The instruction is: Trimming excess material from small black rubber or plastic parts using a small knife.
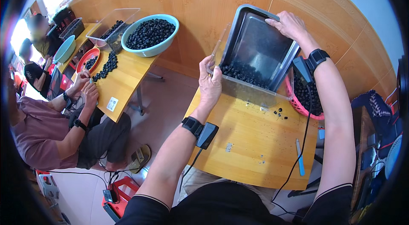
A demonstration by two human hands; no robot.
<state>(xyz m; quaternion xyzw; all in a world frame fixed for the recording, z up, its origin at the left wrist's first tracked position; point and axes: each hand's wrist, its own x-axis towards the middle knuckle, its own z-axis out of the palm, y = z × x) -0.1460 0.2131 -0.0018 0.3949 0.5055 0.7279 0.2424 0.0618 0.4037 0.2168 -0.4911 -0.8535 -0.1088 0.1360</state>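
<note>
Grey metal tray (pixel 260 44) holding black round pieces (pixel 243 73); clear plastic box (pixel 251 90); pink basket (pixel 304 105); light wood table (pixel 251 144); teal bowl (pixel 150 50); 1 light blue tool (pixel 300 163); black wristbands.

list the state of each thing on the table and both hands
metal tray: tilted steeply, small black pieces gathered at its lower edge
clear plastic box: open, on the table under the tray's lower edge
left hand: grip closed on the box's left edge
right hand: grip closed on the tray's top edge
pink basket: holding black pieces
blue tool: lying flat on the wooden table
</note>
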